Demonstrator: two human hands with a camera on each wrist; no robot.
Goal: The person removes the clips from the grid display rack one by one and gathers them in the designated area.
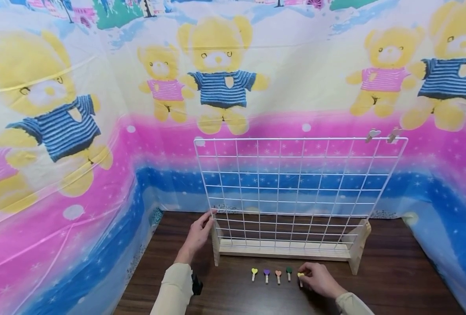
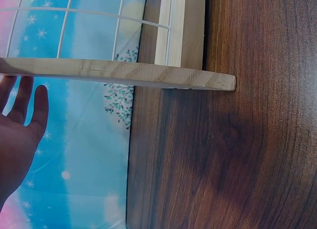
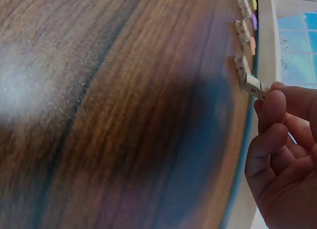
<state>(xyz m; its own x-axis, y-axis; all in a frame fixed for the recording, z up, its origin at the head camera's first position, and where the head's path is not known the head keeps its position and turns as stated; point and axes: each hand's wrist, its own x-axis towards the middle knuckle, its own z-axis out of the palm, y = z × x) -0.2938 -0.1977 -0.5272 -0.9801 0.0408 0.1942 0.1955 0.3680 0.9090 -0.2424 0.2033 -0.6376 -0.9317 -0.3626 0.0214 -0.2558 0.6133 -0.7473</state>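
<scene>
My right hand (image 1: pixel 318 279) pinches a small wooden clothespin (image 3: pixel 254 85) between thumb and fingertips; its heart shows yellow in the head view. To its left, several more heart clothespins lie in a row: a green one (image 1: pixel 289 273), an orange one (image 1: pixel 278 276), a purple one (image 1: pixel 267 275) and a yellow one (image 1: pixel 254 274). My left hand (image 1: pixel 198 235) is at the left side of a white wire grid rack (image 1: pixel 280 188), fingertips against its wooden side piece (image 2: pixel 124 73). In the left wrist view its fingers (image 2: pixel 38 107) look fairly straight, their tips partly hidden by the wood.
Two clothespins, one with a white heart (image 1: pixel 373 134) and a pinkish one (image 1: pixel 394 134), are clipped on the grid's top right. The rack's wooden base (image 1: pixel 284 250) stands on a dark brown table (image 1: pixel 233 302). A bear-print cloth (image 1: pixel 296 78) hangs behind and at the sides.
</scene>
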